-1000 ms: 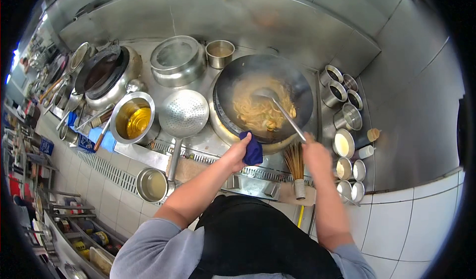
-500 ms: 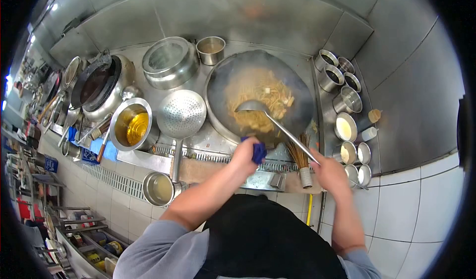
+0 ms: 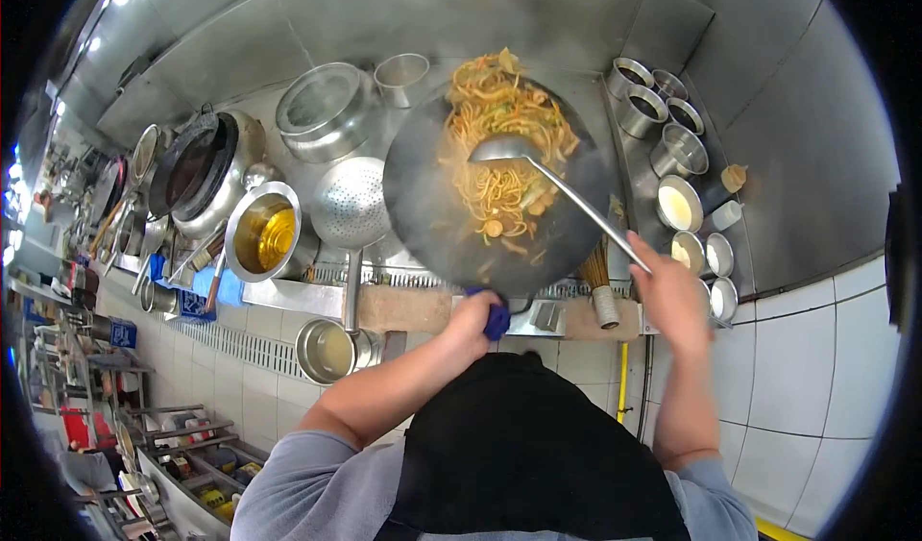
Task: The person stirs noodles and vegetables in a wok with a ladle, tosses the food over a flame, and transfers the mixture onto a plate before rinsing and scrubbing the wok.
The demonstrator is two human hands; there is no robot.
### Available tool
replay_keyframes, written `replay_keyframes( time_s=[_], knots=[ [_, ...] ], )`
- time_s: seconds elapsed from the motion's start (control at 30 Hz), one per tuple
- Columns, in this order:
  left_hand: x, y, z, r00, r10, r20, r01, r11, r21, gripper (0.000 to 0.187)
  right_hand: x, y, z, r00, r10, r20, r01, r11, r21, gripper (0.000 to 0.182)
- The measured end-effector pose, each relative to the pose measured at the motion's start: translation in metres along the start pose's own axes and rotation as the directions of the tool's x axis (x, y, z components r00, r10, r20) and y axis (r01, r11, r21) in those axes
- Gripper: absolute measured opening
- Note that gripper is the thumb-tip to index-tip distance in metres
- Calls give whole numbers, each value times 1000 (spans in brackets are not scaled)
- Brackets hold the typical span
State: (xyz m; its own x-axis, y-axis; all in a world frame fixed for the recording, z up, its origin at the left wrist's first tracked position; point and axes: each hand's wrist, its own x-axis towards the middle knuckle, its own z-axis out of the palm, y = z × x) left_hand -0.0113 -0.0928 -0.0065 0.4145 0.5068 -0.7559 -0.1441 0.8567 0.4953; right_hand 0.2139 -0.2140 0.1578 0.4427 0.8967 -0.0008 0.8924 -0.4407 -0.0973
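Observation:
My left hand [image 3: 469, 326] is closed round a dark blue cloth [image 3: 497, 318] at the near rim of a large black wok [image 3: 423, 216], gripping the wok there. Long noodles [image 3: 488, 187] with bits of vegetable are heaped in the wok's middle and up its far side, some of them rising past the far rim. Steam hangs over them. In my right hand [image 3: 672, 293] is the long handle of a steel ladle [image 3: 505, 147]; its bowl lies over the noodles, and the handle slants down to the right across the wok.
Left of the wok stand a perforated strainer [image 3: 350, 201], a pot of yellow oil [image 3: 252, 264] and a lidded steel pot [image 3: 322, 135]. A bamboo brush [image 3: 603, 301] lies by the near right edge. Several seasoning tins [image 3: 680, 147] line the right wall.
The wok has tilted up and its noodles have been thrown toward the far rim, spreading upward. My left hand has dropped slightly lower; my right hand with the ladle has shifted right and up.

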Motion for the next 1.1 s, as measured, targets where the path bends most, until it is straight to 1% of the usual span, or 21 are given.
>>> replay_keyframes(
  time_s=[0.07, 0.17, 0.2, 0.23, 0.27, 0.33, 0.4, 0.47, 0.53, 0.6, 0.63, 0.7, 0.73, 0.77, 0.8, 0.87, 0.93, 1.0, 1.03, 1.07, 1.1],
  knots=[
    [1, 25, 23, 997, 80, 7, -78, 988, -136, 9, -15, 13, -28, 992, -35, 124, 12, 983, 184, 40],
    [6, 68, 43, 991, 122, 49, -113, 980, -167, 10, -9, 31, -14, 983, -107, 150, 59, 953, 296, 44],
    [22, 71, 36, 984, 112, 138, -86, 980, -180, 10, -3, 27, -1, 984, -104, 146, 56, 953, 297, 44],
    [38, 70, 29, 969, 102, 227, -59, 980, -189, 10, 7, 18, 18, 988, -25, 151, 1, 988, 157, 43],
    [46, 59, 21, 968, 100, 231, -58, 982, -181, 10, 12, 8, 33, 988, 55, 147, -58, 998, 15, 43],
    [54, 21, -1, 979, 179, 98, -171, 981, -87, 11, 12, -17, 51, 989, 115, 88, -115, 993, -2, 43],
    [63, -7, -26, 997, 69, -38, -67, 997, 45, 14, 8, -23, 53, 986, 167, 23, -167, 986, -3, 42],
    [30, -8, -29, 999, -26, -44, 33, 982, 185, 17, -4, -9, 39, 997, 44, -69, -42, 998, 42, 46],
    [-5, 11, -4, 996, 9, -94, 11, 977, 212, 16, -11, 7, 3, 999, 35, -25, -33, 997, 75, 47],
    [-4, 35, 15, 997, 54, 50, -51, 997, -63, 9, -18, 17, -30, 989, 11, 148, -36, 985, 169, 47],
    [2, 54, 27, 996, 69, 61, -63, 994, -93, 10, -14, 22, -28, 989, 6, 150, -32, 986, 166, 47],
    [17, 76, 34, 993, 85, 76, -75, 990, -123, 10, -6, 27, -15, 985, -107, 138, 79, 978, 193, 46],
    [32, 78, 28, 983, 115, 143, -94, 985, -148, 10, 0, 20, -2, 985, -104, 137, 77, 979, 191, 46],
    [46, 76, 22, 967, 144, 210, -108, 979, -174, 11, 9, 7, 15, 990, -4, 141, -9, 996, 93, 46],
    [57, 63, 13, 966, 146, 215, -109, 978, -176, 11, 16, -5, 29, 987, 93, 132, -93, 996, -6, 47],
    [65, 25, -10, 973, 220, 65, -217, 975, -48, 12, 15, -31, 51, 989, 138, 53, -136, 990, -37, 47],
    [57, 11, -24, 992, 97, -82, -91, 993, 80, 13, 6, -35, 53, 983, 181, -35, -183, 981, -66, 46],
    [45, 3, -28, 995, 93, -21, -91, 993, 79, 12, -7, -25, 42, 980, 194, -43, -192, 981, 36, 46],
    [38, 14, -17, 995, 90, -49, -88, 995, 47, 9, -16, -11, 37, 984, 149, -99, -133, 980, 149, 44],
    [41, 21, -13, 990, 122, 66, -118, 991, -57, 6, -22, -5, 22, 985, 147, -85, -134, 980, 145, 44],
    [38, 37, -1, 992, 108, 71, -102, 992, -76, 4, -30, -1, 1, 985, 171, 30, -174, 966, 193, 44]
  ],
)
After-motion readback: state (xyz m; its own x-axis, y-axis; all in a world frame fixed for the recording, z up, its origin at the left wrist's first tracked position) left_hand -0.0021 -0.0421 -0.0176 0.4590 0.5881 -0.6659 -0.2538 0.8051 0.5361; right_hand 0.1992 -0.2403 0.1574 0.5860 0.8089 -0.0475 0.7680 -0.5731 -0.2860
